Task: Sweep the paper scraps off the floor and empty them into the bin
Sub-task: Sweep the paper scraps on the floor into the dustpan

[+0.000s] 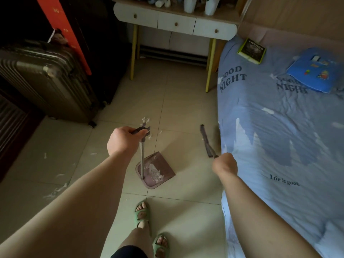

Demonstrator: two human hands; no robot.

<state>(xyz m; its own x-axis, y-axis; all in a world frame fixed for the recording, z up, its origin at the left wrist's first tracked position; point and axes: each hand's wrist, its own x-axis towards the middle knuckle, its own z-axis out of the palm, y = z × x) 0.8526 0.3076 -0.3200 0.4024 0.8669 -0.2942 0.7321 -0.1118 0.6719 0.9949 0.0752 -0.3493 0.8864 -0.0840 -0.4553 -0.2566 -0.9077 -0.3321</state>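
Closest to the camera, two feet in green slippers [142, 213] stand on the tiled floor [186, 211], behind and between the two hands. Left hand [124, 140] is clenched round the curved top grip of the dustpan [162, 166], fingers wrapped over it. The thin handle drops straight down from that hand to the pan. The pan sits flat on the floor, below and just right of the left hand, open edge turned toward the broom side. Paper scraps [154, 172] are piled inside the pan by the foot of the handle. Right hand [224, 162] is fisted round the near end of the broom [205, 140]; its fingers are hidden under the hand, only the back and wrist show. The broom runs forward and slightly left from that hand, close along the edge of the bed [279, 146]. More scraps lie loose just beyond the left hand's knuckles, and others lie left of the left forearm. A few white bits lie on the bed cover to the right of the right hand. Further out, a ribbed suitcase [46, 77] stands well left of the left hand. A book [251, 51] and a blue cushion [314, 69] lie on the bed beyond the right hand. A desk with drawers [175, 23] is straight ahead of both hands.
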